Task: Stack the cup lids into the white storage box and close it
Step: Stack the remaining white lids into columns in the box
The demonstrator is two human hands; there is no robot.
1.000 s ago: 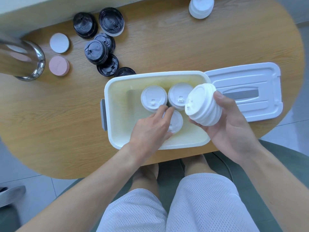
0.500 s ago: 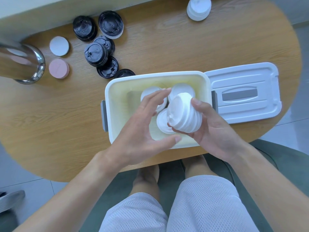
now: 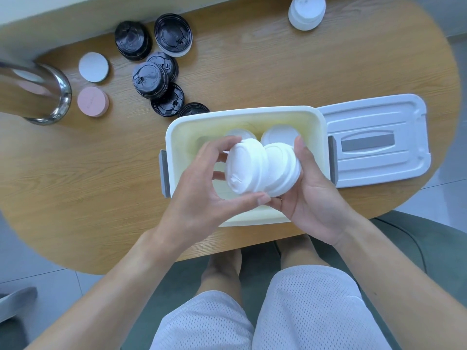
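The white storage box (image 3: pixel 177 132) stands open on the wooden table, with two white lids (image 3: pixel 279 133) lying at its far side. Above the box I hold a stack of white cup lids on its side. My right hand (image 3: pixel 312 198) cradles the right part of the stack (image 3: pixel 284 173). My left hand (image 3: pixel 199 185) grips the left part (image 3: pixel 246 168), thumb below and fingers on top, and the two parts are tilted apart. The box's white cover (image 3: pixel 379 140) lies flat on the table to the right of the box.
Several black cup lids (image 3: pixel 151 77) lie behind the box at the left, beside a white disc (image 3: pixel 93 66) and a pink disc (image 3: pixel 93 101). A steel vessel (image 3: pixel 38 92) stands at the far left. Another white lid stack (image 3: pixel 307 11) sits at the table's far edge.
My left hand rose from the lids inside the box and took hold of the stack's left end. My right hand brought the stack leftwards over the box, and the stack has begun to split.
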